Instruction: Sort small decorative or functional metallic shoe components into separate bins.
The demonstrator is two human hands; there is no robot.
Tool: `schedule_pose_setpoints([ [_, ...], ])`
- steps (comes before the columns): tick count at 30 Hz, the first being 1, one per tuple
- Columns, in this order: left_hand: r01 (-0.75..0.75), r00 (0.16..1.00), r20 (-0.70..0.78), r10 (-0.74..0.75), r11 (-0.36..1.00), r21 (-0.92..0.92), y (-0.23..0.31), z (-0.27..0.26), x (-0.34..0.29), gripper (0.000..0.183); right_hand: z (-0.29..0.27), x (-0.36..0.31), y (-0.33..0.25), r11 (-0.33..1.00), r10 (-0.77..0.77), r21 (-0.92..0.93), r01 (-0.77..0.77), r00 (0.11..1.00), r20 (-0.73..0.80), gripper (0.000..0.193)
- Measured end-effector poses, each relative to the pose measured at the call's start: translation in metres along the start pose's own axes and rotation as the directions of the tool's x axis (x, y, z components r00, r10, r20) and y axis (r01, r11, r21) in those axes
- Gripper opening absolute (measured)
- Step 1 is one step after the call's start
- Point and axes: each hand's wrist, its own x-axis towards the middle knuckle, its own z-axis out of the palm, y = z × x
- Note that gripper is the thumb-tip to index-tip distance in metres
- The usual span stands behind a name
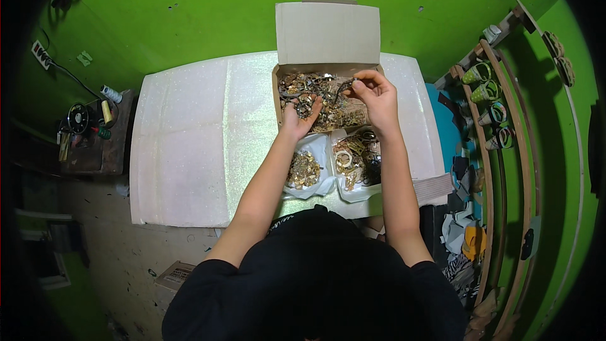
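Note:
An open cardboard box (327,33) with its lid raised holds a jumble of gold, silver and dark metal trinkets (328,112). Over its left part my left hand (298,124) is turned palm up, with a small heap of metal pieces (304,106) cupped in it. Over the right side, my right hand (380,97) pinches a thin dark strand (341,90) between thumb and fingers. It hangs toward the box contents; whether it is a chain or a cord is too small to tell.
Nearer me sit a white plastic-lined holder (326,180) of gold pieces and a second lined one (355,196) with bangles and dark items. All stand on a shiny white-covered table (183,151). A wooden rack (486,113) with sandals is at right; a small side table (101,159) with spools stands left.

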Motion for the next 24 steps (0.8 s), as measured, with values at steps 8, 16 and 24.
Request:
schedule_pose_setpoints([
  [8, 0.012, 0.999, -0.029, -0.014, 0.997, -0.076, -0.001, 0.001, -0.001, 0.035, -0.043, -0.038, -0.009, 0.999, 0.009, -0.052, -0.016, 0.991, -0.132, 0.015],
  [16, -0.028, 0.999, -0.031, 0.027, 0.999, -0.026, 0.002, -0.005, 0.007, 0.034, -0.09, -0.084, 0.011, 0.983, 0.172, 0.115, -0.141, 0.922, -0.347, 0.01],
  [24, -0.018, 0.999, -0.038, 0.018, 1.0, 0.002, 0.001, -0.005, 0.007, 0.037, -0.123, -0.122, 0.03, 0.955, 0.274, 0.055, -0.29, 0.804, -0.528, 0.013],
])
